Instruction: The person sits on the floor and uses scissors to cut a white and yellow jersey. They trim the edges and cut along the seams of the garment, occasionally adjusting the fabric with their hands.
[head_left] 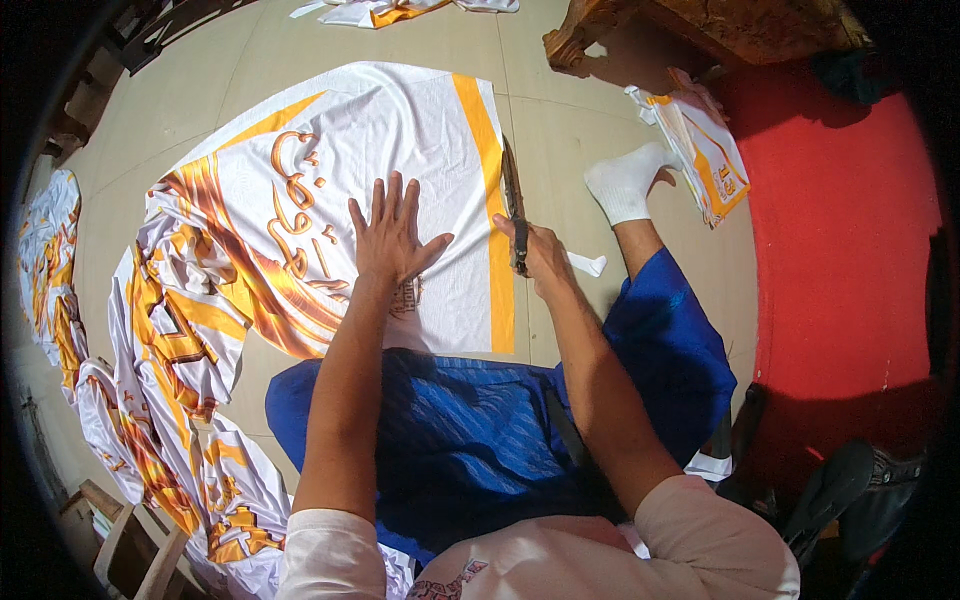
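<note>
A white fabric panel [430, 150] with orange bands and brown-gold lettering lies spread on the tiled floor before me. My left hand [393, 235] rests flat on it, fingers spread, pressing on the middle of the cloth. In my right hand [540, 255] is a pair of dark scissors [514, 205], gripped by the handles. Their blades point away from me along the panel's right edge, beside the orange stripe [478, 125]. Just right of that hand, a narrow white fabric strip [590, 264] lies on the floor.
Heaped printed fabric [190, 300] spreads along the left side. A folded printed piece [705, 150] lies near my white-socked foot [630, 182]. A red carpet [830, 260] covers the right, below carved wooden furniture [700, 30]. More fabric [400, 10] lies at the far edge.
</note>
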